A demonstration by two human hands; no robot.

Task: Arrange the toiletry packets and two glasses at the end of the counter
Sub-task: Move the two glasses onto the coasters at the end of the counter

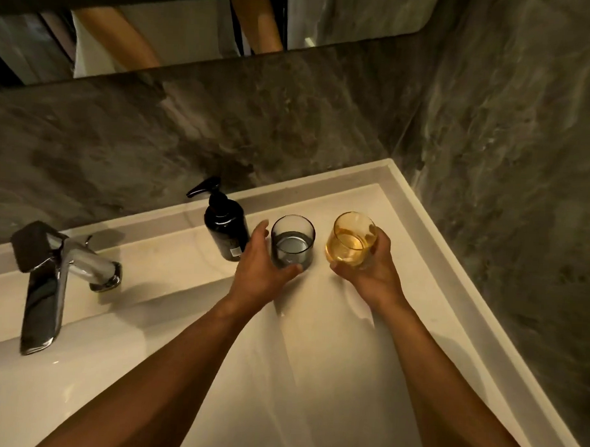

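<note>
A grey glass [293, 240] stands upright on the white counter [333, 313]. My left hand [261, 269] wraps its left side and base, thumb in front and fingers behind. An amber glass [352, 239] is tilted slightly and held in my right hand [374, 270], which grips it from the right and below. The two glasses are side by side, a small gap apart, near the counter's right end. No toiletry packets are in view.
A black pump bottle [225, 225] stands just left of the grey glass, close to my left hand. A chrome faucet [54, 280] is at the left. The counter's raised rim [454, 264] meets the dark marble wall [509, 165] at the right. A mirror [159, 41] hangs above.
</note>
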